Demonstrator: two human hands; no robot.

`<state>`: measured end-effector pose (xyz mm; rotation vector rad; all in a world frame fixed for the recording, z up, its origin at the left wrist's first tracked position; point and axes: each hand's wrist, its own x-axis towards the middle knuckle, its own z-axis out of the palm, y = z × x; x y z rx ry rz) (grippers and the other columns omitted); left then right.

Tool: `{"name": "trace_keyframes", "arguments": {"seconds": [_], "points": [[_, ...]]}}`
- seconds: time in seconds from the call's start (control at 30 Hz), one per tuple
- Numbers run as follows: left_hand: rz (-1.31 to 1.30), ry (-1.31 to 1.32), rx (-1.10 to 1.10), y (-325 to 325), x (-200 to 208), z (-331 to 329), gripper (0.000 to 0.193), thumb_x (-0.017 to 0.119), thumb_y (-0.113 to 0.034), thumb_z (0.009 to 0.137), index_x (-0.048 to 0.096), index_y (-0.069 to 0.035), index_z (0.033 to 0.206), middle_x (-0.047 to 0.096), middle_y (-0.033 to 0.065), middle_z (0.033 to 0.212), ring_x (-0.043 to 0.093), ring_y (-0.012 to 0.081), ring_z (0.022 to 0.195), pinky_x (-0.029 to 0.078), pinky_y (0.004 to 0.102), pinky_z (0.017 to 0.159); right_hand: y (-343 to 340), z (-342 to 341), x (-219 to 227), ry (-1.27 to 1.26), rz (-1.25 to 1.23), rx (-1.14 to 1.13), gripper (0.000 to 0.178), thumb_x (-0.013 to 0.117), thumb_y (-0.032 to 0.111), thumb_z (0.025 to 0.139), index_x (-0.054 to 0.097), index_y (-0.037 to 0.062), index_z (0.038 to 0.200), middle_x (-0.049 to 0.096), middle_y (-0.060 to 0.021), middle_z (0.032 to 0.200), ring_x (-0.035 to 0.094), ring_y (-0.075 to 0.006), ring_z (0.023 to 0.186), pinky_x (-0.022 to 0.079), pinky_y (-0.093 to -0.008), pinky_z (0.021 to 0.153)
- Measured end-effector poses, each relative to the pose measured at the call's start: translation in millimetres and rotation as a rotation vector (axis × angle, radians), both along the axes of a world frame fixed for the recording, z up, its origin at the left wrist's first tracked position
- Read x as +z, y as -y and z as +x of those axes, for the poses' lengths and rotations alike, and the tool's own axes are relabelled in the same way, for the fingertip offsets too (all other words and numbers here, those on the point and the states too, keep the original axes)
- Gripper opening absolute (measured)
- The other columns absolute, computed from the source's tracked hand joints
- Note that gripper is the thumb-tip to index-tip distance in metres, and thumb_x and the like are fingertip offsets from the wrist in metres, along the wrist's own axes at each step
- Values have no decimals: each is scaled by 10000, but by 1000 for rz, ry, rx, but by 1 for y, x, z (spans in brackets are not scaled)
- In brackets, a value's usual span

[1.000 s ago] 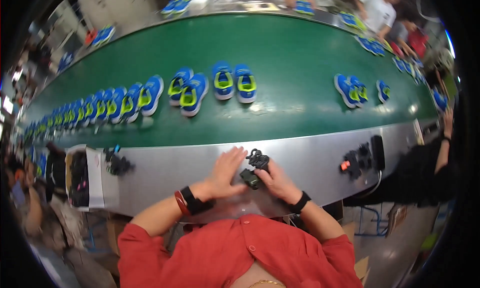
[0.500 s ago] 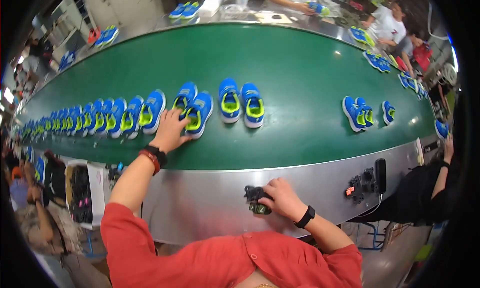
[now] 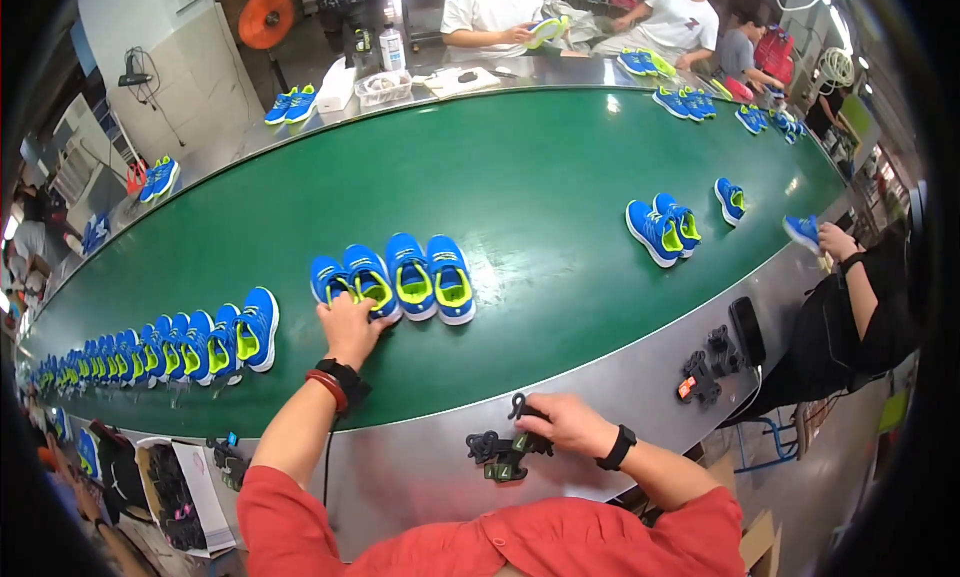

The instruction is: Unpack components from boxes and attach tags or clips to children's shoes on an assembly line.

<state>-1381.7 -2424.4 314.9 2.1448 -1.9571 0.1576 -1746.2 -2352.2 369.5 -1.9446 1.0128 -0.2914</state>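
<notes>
My left hand (image 3: 348,332) grips a pair of blue sneakers with lime-green linings, fingers and thumb at the heels of the left sneaker (image 3: 325,273) and the right sneaker (image 3: 368,277). Right beside them stands another pair, a sneaker (image 3: 410,277) and its mate (image 3: 451,282), heels toward me. All rest upright on the green belt (image 3: 540,167). At the metal ledge (image 3: 420,467) my right hand (image 3: 568,424) is closed on a black hooked piece (image 3: 520,409). Under and beside it lie small black parts with dark green faces (image 3: 505,461); my fingers partly hide how they join.
A long row of matching sneakers (image 3: 170,347) stands at left. Another sneaker pair (image 3: 662,229) and a single sneaker (image 3: 731,201) are at right. Black gadgets (image 3: 700,372) and a black phone-like slab (image 3: 746,331) lie on the ledge. A co-worker's hand (image 3: 838,241) holds a shoe at right.
My left hand has moved its sneaker pair right, up against the other pair, widening the gap to the row. My right hand stays by the black parts. The whole view has shifted.
</notes>
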Motion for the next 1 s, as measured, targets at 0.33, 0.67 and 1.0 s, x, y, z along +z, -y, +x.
{"name": "trace_keyframes", "arguments": {"seconds": [0.33, 0.67, 1.0], "points": [[111, -156, -257, -10, 8, -88, 399, 763, -309, 714, 677, -135, 1063, 583, 102, 940, 541, 266, 913, 345, 437, 832, 36, 18, -17, 176, 360, -255, 160, 510, 180, 933, 454, 35, 970, 594, -107, 642, 605, -202, 584, 461, -339, 561], [-75, -474, -394, -22, -5, -23, 224, 638, 0, 761, 575, -46, 971, 608, 95, 1021, 594, 327, 930, 494, 411, 764, 71, 83, -3, 200, 677, -157, 382, 483, 92, 949, 373, -23, 1296, 657, -100, 868, 669, -158, 618, 470, -248, 446], [-84, -478, -428, -43, -10, -25, 108, 635, -30, 785, 577, -47, 875, 605, 91, 887, 616, 318, 809, 510, 403, 685, 65, 122, -22, 242, 721, -173, 336, 455, 105, 967, 454, -31, 1275, 629, -78, 848, 621, -121, 571, 460, -228, 443]]}}
